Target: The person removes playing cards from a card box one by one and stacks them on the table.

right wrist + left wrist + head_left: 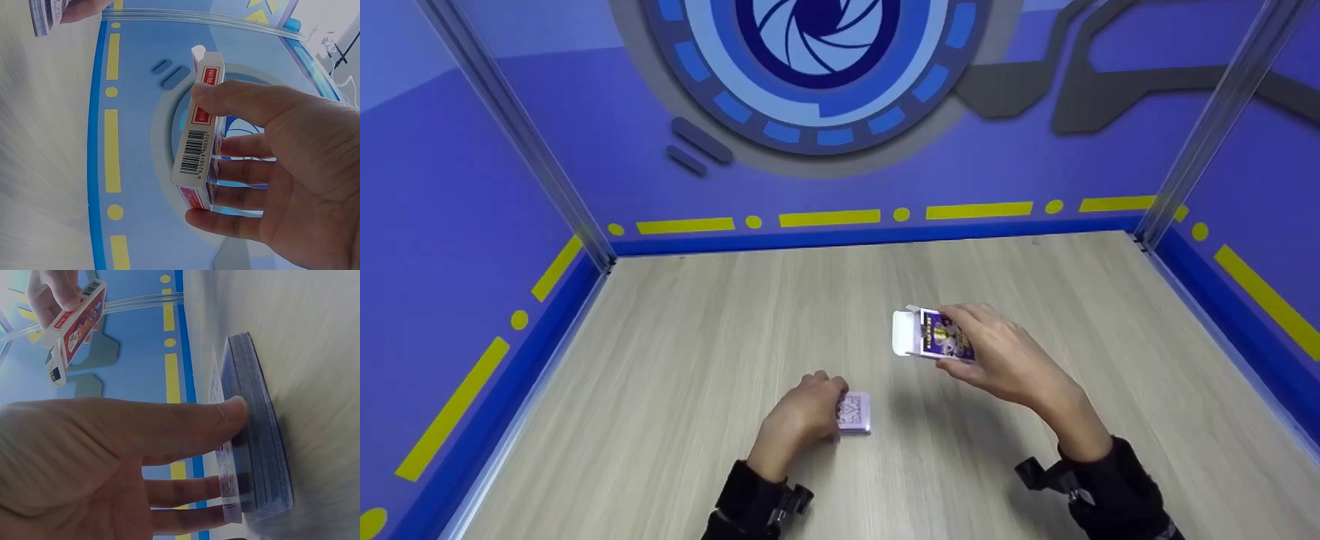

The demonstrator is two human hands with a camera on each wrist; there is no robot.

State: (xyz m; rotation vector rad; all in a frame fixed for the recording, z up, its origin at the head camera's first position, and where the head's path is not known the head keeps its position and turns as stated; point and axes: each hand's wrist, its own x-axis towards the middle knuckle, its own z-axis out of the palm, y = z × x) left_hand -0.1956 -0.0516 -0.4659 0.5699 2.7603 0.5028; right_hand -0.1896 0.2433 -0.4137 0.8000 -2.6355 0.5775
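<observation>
A deck of playing cards (853, 413) lies on the table with a patterned pink-white back facing up. My left hand (804, 411) grips it from the left side; in the left wrist view the thumb presses one long edge of the deck (261, 439), and a top card (228, 478) stands slightly apart from the stack. Above the table to the right, my right hand (1006, 351) holds a card box (941, 335) by its sides, its white end flap (905, 333) folded out to the left. A barcode (193, 153) shows on the box's narrow side. The inside of the box is hidden.
The wooden table (720, 322) is walled on three sides by blue panels (562, 135) with yellow stripes. Metal corner posts (517, 127) stand at the back left and back right. Black straps (1117, 487) with small cameras sit on both wrists.
</observation>
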